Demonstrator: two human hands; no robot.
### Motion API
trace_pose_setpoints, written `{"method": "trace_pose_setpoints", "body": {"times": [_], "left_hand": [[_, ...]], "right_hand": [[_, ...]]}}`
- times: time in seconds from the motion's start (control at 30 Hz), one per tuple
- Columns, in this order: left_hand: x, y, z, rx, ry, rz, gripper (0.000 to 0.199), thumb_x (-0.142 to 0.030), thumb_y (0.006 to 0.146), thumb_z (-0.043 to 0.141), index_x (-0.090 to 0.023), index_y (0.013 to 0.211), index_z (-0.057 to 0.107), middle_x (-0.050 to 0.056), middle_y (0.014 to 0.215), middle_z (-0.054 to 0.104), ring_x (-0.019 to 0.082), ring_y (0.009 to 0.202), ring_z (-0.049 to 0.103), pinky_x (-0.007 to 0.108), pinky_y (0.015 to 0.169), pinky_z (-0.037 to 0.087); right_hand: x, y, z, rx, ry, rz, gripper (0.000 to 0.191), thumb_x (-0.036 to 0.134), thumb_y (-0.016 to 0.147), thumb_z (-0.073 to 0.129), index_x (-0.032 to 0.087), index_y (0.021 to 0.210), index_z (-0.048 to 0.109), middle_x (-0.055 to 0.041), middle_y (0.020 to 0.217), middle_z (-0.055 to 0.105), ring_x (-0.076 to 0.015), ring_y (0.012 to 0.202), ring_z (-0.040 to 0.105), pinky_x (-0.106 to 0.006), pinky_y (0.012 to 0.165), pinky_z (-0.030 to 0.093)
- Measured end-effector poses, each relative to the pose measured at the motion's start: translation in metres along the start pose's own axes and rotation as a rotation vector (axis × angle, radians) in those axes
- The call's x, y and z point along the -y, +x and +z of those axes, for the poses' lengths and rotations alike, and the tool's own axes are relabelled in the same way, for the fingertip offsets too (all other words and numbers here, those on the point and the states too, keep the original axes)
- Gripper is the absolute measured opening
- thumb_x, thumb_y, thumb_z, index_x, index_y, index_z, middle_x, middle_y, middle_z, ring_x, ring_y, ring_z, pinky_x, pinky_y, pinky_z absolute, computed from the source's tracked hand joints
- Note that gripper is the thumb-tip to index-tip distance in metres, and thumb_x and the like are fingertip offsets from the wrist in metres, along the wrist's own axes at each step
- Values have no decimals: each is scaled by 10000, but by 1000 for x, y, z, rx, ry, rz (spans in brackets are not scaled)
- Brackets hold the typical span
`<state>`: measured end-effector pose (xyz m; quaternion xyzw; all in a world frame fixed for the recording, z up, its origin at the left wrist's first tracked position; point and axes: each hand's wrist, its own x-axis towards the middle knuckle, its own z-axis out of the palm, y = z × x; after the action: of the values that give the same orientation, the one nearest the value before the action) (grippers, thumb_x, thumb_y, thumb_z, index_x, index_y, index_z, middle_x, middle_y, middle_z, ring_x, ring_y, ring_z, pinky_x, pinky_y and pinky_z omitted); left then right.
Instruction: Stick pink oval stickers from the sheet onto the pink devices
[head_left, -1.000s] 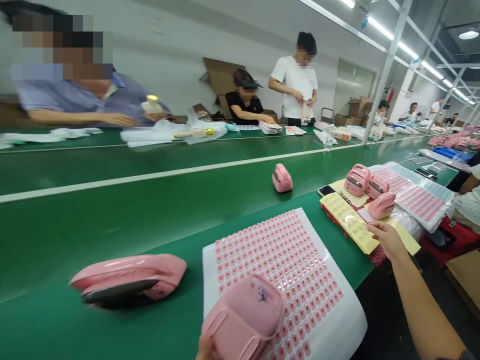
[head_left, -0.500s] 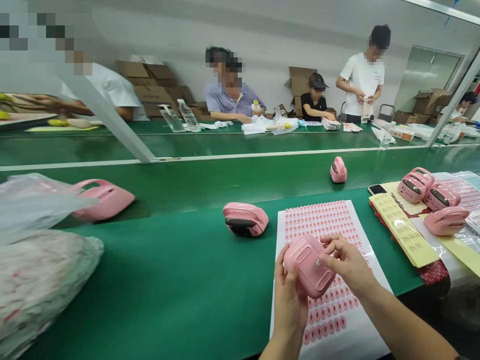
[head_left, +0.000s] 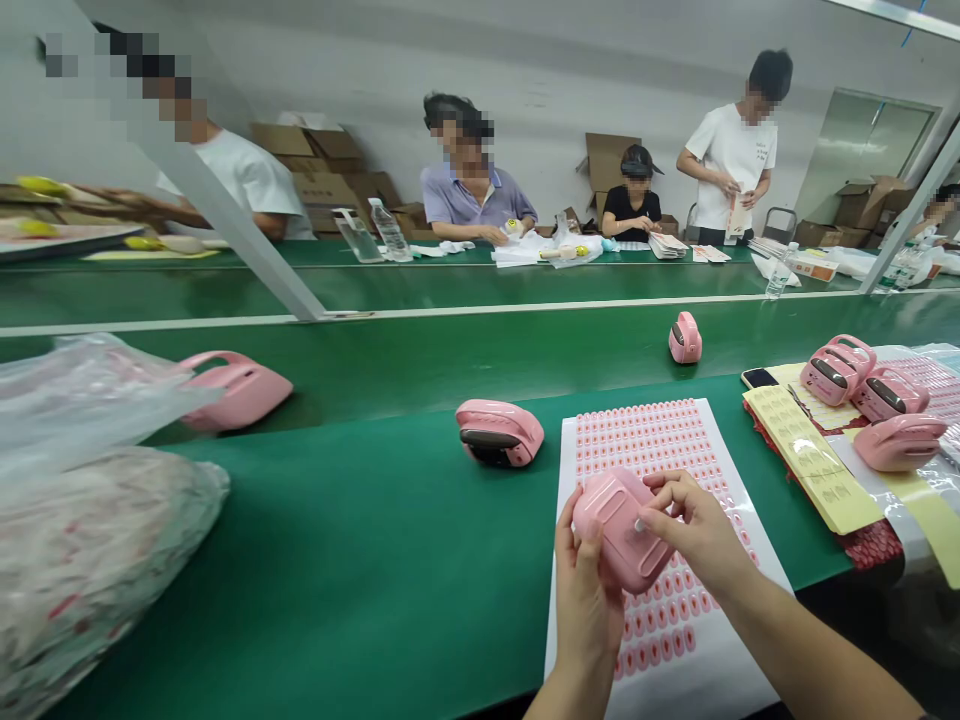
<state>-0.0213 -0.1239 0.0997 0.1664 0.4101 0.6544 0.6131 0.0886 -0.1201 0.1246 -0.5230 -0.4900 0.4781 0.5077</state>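
Note:
A pink rounded plastic device is tilted in front of me, its flat face with two long raised ridges turned up. My left hand grips it by the left side, thumb on the face. At its right edge my right hand is closed, thumb pressed on the face and fingers around the edge. A tiny whitish spot shows at the thumb tip; I cannot tell what it is. Under both hands lies a white sheet of small pink oval stickers. Beyond it stands another pink device with a dark window.
More pink devices stand at right beside yellow sticker sheets and a phone. One device sits farther back. At left are a filled plastic bag and a pink device. A slanted post rises before several co-workers.
The view has shifted slightly, so things appear a little farther right. Both hands keep nearly the same hold on the pink device.

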Motion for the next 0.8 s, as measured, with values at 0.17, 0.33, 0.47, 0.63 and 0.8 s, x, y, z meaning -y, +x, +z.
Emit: {"method": "trace_pose_setpoints", "body": {"times": [0.17, 0.33, 0.47, 0.63, 0.8], "left_hand": [[-3, -1, 0, -23, -9, -1, 629, -508, 524, 765, -252, 1052, 539, 51, 1035, 609, 227, 877, 598, 305, 680, 523], [-3, -1, 1, -30, -29, 0, 613, -507, 535, 761, -253, 1046, 538, 45, 1011, 608, 228, 864, 600, 318, 687, 520], [3, 2, -1, -49, -61, 34, 593, -491, 542, 766, -248, 1037, 547, 41, 991, 611, 194, 812, 597, 273, 641, 514], [2, 9, -3, -103, -130, 4, 357, -441, 675, 655, -191, 925, 611, 22, 855, 629, 162, 763, 587, 225, 614, 504], [-1, 21, -18, -32, -314, -221, 341, -362, 745, 572, -215, 1052, 586, 51, 920, 654, 226, 825, 613, 349, 653, 530]], "right_hand": [[-1, -1, 4, -37, -57, -64, 170, 359, 646, 649, 206, 594, 596, -62, 950, 543, -231, 986, 517, -323, 733, 453], [-8, -5, 10, -111, -245, -303, 93, 266, 731, 587, 213, 656, 600, -68, 953, 533, -219, 958, 537, -374, 815, 449], [-11, -10, 10, -231, -434, -666, 80, 200, 794, 551, 229, 750, 610, -80, 990, 516, -227, 949, 533, -390, 796, 456], [-26, -24, -16, -295, -481, -770, 200, 165, 834, 480, 244, 1005, 545, -87, 1023, 497, -231, 992, 513, -411, 817, 465], [-79, -58, -42, -22, -654, -703, 378, 122, 861, 392, 206, 1229, 395, -73, 883, 563, -194, 837, 559, -366, 749, 519]]}}
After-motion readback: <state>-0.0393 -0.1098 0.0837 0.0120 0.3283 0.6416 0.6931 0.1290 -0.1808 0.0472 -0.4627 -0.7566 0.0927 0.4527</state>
